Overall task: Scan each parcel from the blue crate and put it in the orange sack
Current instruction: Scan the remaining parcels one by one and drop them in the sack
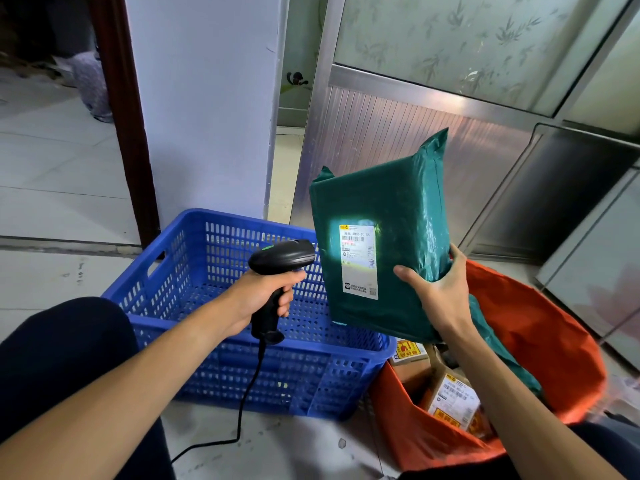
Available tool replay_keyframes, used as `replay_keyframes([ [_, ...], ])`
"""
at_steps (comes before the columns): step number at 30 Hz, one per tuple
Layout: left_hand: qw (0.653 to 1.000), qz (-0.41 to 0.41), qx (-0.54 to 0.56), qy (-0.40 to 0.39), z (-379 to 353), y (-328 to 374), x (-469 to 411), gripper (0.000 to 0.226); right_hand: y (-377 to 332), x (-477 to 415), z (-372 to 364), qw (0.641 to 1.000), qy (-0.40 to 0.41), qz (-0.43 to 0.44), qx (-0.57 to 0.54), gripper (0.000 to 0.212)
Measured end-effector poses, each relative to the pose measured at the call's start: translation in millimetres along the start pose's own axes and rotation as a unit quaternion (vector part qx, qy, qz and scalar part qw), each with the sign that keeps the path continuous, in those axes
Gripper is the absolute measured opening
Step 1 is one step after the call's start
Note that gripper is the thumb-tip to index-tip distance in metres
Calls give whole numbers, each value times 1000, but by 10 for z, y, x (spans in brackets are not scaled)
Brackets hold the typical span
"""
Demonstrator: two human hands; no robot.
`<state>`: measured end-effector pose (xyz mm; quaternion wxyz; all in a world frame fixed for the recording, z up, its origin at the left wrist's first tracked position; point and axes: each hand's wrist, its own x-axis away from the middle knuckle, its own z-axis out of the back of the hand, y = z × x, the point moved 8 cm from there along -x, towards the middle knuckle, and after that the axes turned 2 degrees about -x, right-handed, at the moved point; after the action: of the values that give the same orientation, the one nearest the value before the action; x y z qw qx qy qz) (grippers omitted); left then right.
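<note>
My right hand (pixel 438 289) grips the lower right edge of a large green plastic-wrapped parcel (pixel 384 216), held upright above the gap between crate and sack. Its white shipping label (pixel 358 261) faces me and is lit by a pale patch of light. My left hand (pixel 263 296) holds a black corded barcode scanner (pixel 280 261) by its handle, its head pointing at the label from the left. The blue slatted crate (pixel 207 258) stands on the floor below; I see no parcels in its visible part. The orange sack (pixel 540 344) lies open at the right with several cardboard boxes (pixel 450 400) inside.
A white wall pillar (pixel 204 105) rises behind the crate. Metal-framed frosted glass door panels (pixel 485 81) stand behind the sack. The scanner cable (pixel 242 410) trails across the tiled floor toward me. My dark-trousered knee (pixel 65 348) is at the lower left.
</note>
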<state>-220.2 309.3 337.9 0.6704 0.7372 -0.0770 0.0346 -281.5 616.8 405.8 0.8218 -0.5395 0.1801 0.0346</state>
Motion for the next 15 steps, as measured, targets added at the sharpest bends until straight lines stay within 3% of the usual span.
replay_keyframes([
  [15,1000,-1,0,-7,-33,46,43,39,-109,77,-93,999,-35,22,6,114],
])
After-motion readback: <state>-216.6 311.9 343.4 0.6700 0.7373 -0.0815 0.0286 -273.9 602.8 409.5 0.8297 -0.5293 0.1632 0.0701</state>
